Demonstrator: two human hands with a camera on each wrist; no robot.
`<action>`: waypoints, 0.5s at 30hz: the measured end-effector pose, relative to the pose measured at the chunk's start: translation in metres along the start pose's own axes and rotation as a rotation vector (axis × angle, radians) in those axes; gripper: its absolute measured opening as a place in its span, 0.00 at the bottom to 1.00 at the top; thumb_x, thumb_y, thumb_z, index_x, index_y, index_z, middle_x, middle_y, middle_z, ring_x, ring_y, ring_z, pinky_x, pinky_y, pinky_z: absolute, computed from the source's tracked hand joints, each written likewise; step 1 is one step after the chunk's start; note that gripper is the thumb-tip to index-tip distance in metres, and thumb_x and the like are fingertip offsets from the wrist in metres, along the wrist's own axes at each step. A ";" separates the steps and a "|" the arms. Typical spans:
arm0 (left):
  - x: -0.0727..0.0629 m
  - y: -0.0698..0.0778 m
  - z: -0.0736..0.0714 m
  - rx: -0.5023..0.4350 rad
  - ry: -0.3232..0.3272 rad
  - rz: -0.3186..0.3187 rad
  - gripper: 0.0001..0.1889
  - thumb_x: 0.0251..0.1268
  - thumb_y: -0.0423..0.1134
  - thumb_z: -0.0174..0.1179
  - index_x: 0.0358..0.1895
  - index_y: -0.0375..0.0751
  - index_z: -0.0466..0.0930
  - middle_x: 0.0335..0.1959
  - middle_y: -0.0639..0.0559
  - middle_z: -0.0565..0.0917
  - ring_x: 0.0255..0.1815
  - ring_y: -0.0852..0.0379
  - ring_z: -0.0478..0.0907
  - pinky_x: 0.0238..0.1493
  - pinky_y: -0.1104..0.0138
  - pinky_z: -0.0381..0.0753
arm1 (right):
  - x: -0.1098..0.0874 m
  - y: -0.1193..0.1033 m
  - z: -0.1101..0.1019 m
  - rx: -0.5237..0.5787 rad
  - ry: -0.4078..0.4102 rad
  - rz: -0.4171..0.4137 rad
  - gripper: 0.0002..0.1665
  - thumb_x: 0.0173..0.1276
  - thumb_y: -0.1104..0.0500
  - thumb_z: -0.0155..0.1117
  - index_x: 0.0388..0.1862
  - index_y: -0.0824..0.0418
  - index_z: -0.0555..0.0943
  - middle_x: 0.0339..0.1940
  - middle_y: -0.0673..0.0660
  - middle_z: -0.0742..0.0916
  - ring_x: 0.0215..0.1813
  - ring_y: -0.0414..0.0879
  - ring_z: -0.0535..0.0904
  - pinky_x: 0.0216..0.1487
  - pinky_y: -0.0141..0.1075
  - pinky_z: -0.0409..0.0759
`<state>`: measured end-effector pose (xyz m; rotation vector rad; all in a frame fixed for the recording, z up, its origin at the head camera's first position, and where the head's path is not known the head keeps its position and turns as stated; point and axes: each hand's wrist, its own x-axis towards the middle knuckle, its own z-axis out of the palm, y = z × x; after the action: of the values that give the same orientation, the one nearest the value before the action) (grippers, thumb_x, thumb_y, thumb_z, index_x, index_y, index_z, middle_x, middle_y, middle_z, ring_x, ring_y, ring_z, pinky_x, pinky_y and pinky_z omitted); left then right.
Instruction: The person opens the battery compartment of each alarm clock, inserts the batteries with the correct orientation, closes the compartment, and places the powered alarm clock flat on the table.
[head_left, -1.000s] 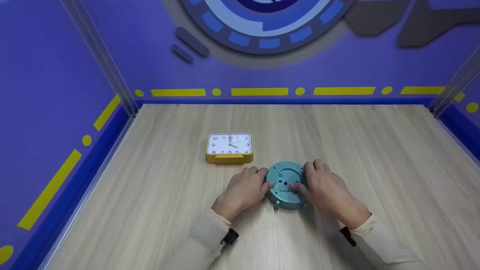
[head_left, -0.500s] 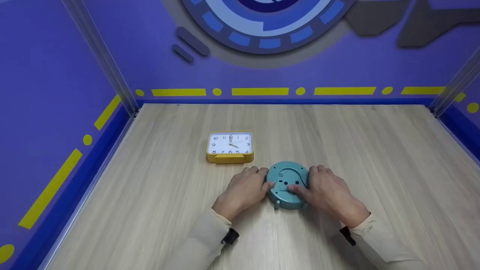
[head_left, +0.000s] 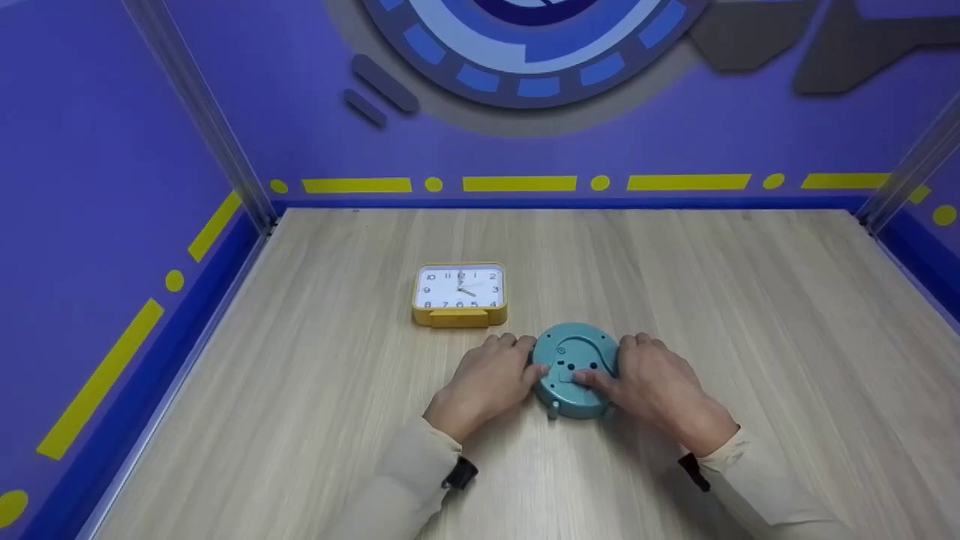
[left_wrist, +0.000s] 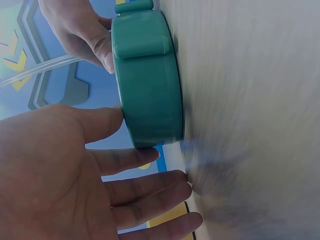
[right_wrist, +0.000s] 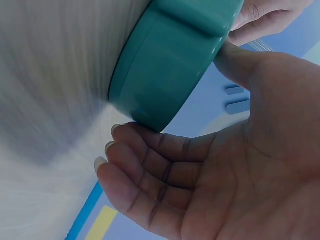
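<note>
A round teal alarm clock [head_left: 574,401] lies face down on the table, its back with small holes and a curved recess turned up. Two short feet point toward the person. My left hand [head_left: 487,379] holds its left edge, thumb on the back rim and index finger against the side; in the left wrist view the other fingers spread toward the tabletop. From the right, my right hand [head_left: 660,382] grips the clock, its thumb lying across the lower part of the back. The right wrist view shows its curled fingers close together at the teal side wall [right_wrist: 155,70].
A yellow rectangular alarm clock [head_left: 460,318] with a white dial rests face up behind the left hand. The wooden table [head_left: 337,300] meets blue-purple panels [head_left: 300,142] at the back and sides.
The right hand's fingers have come down from the clock's upper right to its right side. The thumb has slid slightly left, uncovering a hole. The left hand and both clocks stay put.
</note>
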<state>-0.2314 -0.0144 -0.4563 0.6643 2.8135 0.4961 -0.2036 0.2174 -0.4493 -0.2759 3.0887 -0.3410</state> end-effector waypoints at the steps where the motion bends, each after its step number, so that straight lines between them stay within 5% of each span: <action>1: 0.000 0.000 0.000 0.001 0.001 0.001 0.30 0.86 0.54 0.51 0.79 0.38 0.69 0.70 0.41 0.77 0.69 0.45 0.74 0.68 0.52 0.75 | 0.000 0.000 0.000 0.001 -0.002 0.001 0.49 0.70 0.31 0.70 0.49 0.81 0.77 0.37 0.68 0.81 0.37 0.56 0.80 0.41 0.56 0.84; 15: -0.001 0.000 0.000 -0.001 0.027 0.021 0.29 0.86 0.53 0.52 0.77 0.38 0.71 0.69 0.41 0.79 0.68 0.45 0.75 0.66 0.52 0.76 | 0.001 0.000 0.000 0.026 -0.010 -0.004 0.45 0.70 0.32 0.71 0.43 0.78 0.77 0.31 0.63 0.78 0.33 0.53 0.75 0.36 0.51 0.80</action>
<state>-0.2310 -0.0148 -0.4567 0.6928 2.8342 0.5137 -0.2046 0.2169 -0.4492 -0.2831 3.0719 -0.3777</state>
